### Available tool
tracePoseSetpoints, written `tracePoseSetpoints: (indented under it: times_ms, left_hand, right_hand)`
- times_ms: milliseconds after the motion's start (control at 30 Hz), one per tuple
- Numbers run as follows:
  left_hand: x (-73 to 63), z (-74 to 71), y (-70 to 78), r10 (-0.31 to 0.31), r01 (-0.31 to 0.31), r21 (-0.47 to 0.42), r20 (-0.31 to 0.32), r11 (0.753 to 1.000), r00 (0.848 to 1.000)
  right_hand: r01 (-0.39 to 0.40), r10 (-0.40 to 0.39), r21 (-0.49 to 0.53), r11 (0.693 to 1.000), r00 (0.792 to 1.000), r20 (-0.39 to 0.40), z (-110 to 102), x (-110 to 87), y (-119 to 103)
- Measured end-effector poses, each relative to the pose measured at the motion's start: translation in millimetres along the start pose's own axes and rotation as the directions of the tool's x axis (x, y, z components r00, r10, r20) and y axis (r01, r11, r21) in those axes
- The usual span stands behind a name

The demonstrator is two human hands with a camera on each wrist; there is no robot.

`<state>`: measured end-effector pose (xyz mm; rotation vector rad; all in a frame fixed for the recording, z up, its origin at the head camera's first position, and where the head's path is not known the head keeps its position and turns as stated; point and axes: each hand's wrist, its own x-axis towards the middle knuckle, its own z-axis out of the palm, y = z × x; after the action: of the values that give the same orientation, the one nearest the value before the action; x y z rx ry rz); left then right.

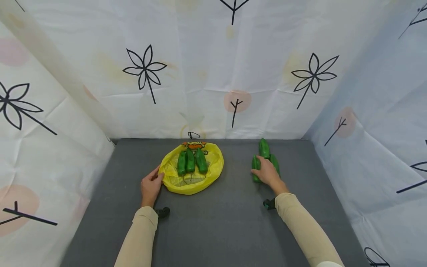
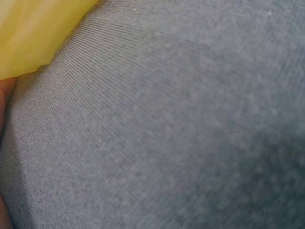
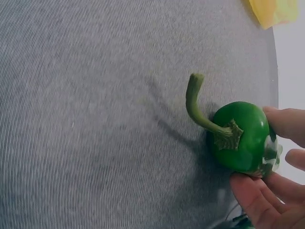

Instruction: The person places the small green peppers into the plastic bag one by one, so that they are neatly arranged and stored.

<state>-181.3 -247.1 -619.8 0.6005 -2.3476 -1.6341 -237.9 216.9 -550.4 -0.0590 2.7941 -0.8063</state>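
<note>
Peppers (image 1: 190, 161) green; bag (image 1: 217, 160) yellow, orange print (image 1: 195, 145); table (image 1: 213, 230) grey; sleeves (image 1: 137, 239) beige; backdrop (image 1: 200, 55) white, black outline flowers (image 1: 144, 68).

A grey tabletop (image 1: 213, 230) bears a yellow bag (image 1: 217, 163) and green peppers (image 1: 264, 148).

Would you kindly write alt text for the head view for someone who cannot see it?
A person's right hand grips a green pepper beside two others on a gray table, while the left hand holds the edge of a yellow bag with three more peppers inside. White plant-printed cloth hangs behind.
</note>
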Motion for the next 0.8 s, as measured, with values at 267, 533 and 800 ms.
tracePoseSetpoints:
  times_ms: [267,533,800]
  left_hand:
    - [-0.2,-0.9,0.1,-0.012,0.012,0.011,-0.001,1.000,1.000]
    - [-1.8,0.8,1.1,-0.007,0.007,0.023,-0.004,1.000,1.000]
    - [-1.2,-0.5,1.6,0.027,-0.027,0.008,-0.010,1.000,1.000]
  right_hand:
    - [0.020,-0.020,0.066,0.998,1.000,-0.005,5,3.6,-7]
    - [0.057,-0.053,0.176,0.983,0.998,-0.027,5,6.1,-18]
    - [0.088,-0.077,0.239,0.967,0.995,-0.058,6,8.2,-30]
